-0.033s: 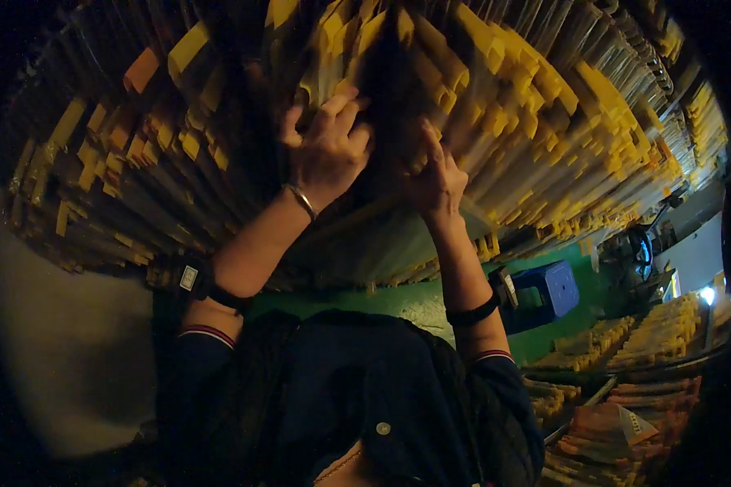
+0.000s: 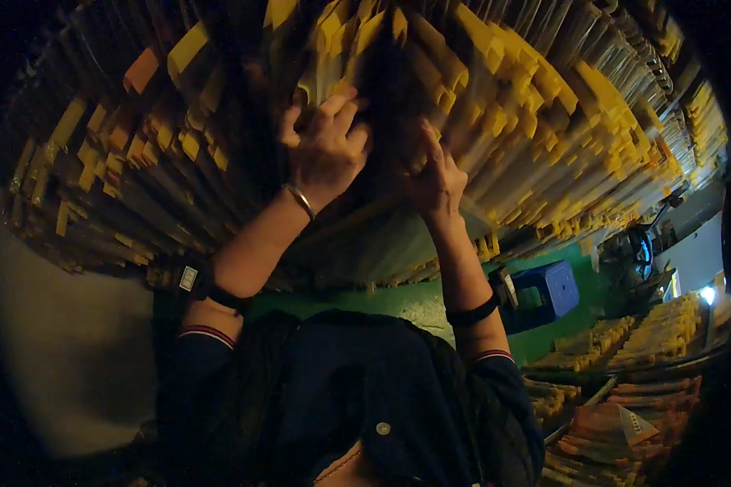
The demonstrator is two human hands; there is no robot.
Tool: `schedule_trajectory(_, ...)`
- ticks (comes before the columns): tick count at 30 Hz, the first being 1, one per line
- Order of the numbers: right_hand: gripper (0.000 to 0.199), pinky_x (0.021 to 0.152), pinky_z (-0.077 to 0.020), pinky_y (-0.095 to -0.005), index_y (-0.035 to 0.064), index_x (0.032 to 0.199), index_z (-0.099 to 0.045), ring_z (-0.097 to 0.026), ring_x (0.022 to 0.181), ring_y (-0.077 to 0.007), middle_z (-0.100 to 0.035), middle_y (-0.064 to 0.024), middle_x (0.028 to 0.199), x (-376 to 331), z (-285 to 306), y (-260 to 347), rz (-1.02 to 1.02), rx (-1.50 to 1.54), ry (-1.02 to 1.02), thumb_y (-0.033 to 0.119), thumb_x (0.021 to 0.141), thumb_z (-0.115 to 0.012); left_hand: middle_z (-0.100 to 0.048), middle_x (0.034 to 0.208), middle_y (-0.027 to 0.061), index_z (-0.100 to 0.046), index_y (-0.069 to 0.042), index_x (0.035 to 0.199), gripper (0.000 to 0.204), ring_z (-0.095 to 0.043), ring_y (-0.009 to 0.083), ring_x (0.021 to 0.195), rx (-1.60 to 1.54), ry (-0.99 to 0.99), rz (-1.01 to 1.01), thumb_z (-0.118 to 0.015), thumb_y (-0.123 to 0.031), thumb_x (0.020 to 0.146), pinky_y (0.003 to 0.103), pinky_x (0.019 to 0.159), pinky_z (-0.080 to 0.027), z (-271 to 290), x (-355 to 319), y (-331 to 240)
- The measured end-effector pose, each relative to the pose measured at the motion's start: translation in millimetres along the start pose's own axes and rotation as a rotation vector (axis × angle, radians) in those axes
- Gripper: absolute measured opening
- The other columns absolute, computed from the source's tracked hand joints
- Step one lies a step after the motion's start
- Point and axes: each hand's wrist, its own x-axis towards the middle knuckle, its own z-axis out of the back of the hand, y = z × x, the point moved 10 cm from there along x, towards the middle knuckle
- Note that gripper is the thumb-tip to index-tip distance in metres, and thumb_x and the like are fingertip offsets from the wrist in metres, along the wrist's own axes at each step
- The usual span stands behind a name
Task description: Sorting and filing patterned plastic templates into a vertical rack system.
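Observation:
My left hand [image 2: 329, 152], with a metal bangle at its wrist, reaches up among tightly packed upright sleeves or folders with yellow top edges. Its thumb and fingers are apart, by a folder with a curled yellow edge [image 2: 304, 91]; whether they touch it is unclear. Right of a dark gap, my right hand [image 2: 440, 183] has its index finger stretched upward, close to the right-hand row of yellow-edged folders [image 2: 536, 122]. Its other fingers are bent and partly lost in shadow. I see nothing held in either hand.
More folders, some with orange edges [image 2: 142, 71], fill the left side. A blue plastic stool [image 2: 554, 290] stands on the green floor [image 2: 573, 337] at right. Further stacks of yellow-edged folders [image 2: 666, 333] and orange ones [image 2: 617, 430] lie at lower right. A pale surface [image 2: 73, 341] is at lower left.

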Motion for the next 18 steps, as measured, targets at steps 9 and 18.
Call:
schedule_trajectory(9, 0.075, 0.050, -0.0508, -0.0349, 0.0270, 0.131, -0.047, -0.062, 0.065, -0.0232, -0.063, -0.0056, 0.086, -1.9, -0.1, -7.3, -0.005, 0.043, -0.026, 0.024, 0.062, -0.075, -0.059, 0.113, -0.0084, -0.064, -0.021, 0.084, 0.011, -0.045, 0.0089, 0.114, 0.148, -0.116, -0.057, -0.056, -0.017, 0.077, 0.048, 0.091, -0.025, 9.4, -2.4, -7.7)
schedule_trajectory(18, 0.072, 0.049, -0.0509, -0.0348, 0.0281, 0.130, -0.048, -0.062, 0.065, -0.0226, -0.064, -0.0042, 0.087, -0.7, -1.7, -3.1, -0.023, 0.007, -0.023, 0.026, 0.063, -0.074, -0.054, 0.122, -0.0017, -0.068, -0.021, 0.094, 0.020, -0.039, 0.0092, 0.122, 0.302, -0.013, -0.389, -0.057, -0.023, 0.078, 0.038, 0.099, -0.024, 10.4, -3.6, -6.4)
